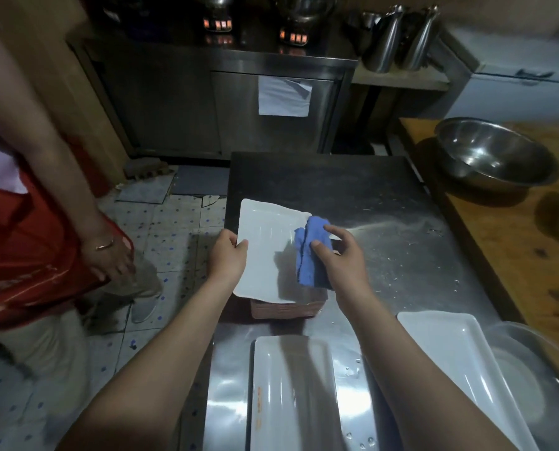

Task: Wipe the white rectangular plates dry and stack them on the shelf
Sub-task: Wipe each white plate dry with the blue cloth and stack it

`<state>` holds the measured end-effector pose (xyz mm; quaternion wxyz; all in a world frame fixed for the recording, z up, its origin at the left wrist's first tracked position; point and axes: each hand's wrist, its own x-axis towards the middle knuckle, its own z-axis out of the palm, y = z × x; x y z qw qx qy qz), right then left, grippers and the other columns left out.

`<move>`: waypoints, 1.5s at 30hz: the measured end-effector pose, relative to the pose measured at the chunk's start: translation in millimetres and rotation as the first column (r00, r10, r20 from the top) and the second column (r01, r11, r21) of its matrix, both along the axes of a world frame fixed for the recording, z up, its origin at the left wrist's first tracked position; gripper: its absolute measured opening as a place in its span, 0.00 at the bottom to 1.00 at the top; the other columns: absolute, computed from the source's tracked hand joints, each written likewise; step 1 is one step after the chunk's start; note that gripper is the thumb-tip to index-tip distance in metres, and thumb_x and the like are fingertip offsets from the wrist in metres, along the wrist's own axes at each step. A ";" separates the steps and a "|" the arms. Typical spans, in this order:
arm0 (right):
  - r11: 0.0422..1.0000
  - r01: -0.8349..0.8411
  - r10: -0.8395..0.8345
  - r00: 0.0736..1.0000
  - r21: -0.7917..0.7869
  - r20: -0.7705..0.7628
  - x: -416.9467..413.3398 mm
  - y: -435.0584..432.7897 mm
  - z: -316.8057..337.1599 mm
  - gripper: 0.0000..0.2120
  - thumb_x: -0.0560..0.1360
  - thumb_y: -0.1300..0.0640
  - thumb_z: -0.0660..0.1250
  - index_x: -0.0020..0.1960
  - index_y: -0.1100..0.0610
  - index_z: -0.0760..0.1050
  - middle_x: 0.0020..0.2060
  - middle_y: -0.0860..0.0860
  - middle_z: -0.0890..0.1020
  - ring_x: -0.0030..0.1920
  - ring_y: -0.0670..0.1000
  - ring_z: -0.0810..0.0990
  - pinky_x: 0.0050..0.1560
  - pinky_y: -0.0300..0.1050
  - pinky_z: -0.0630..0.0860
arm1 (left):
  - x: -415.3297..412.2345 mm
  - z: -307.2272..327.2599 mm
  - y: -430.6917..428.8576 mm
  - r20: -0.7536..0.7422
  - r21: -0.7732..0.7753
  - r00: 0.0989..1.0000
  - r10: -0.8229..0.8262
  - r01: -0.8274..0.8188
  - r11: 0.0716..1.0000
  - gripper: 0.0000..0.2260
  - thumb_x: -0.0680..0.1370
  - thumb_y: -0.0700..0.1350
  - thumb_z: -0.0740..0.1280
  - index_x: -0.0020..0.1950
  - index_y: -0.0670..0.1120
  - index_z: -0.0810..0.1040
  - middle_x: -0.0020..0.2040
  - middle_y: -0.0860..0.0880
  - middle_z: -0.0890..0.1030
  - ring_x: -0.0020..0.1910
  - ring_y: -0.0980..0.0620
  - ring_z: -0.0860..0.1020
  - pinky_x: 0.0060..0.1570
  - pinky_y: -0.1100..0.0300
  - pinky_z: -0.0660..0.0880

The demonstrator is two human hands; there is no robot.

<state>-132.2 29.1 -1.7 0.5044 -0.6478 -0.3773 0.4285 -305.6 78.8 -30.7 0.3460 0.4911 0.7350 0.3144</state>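
Note:
A white rectangular plate is held above the steel table. My left hand grips its left edge, thumb on top. My right hand holds a bunched blue cloth against the plate's right side. Under the plate sits a brownish stack, partly hidden. Two more white rectangular plates lie on the table close to me, one in the middle and one at the right.
Another person in a red apron stands on the tiled floor at the left, one hand hanging low. A steel bowl sits on the wooden counter at the right. A clear plastic container is at the near right. Steel cabinets stand behind.

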 end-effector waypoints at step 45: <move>0.865 -0.473 0.233 0.081 -0.169 0.969 66.3 -157.4 75.3 0.24 0.82 0.46 0.42 0.77 0.48 0.50 0.77 0.48 0.50 0.77 0.54 0.40 0.73 0.52 0.35 | 102.8 121.4 -246.4 0.648 -0.040 0.744 0.162 -0.179 0.983 0.14 0.82 0.52 0.55 0.44 0.48 0.76 0.42 0.49 0.81 0.42 0.47 0.80 0.44 0.59 0.76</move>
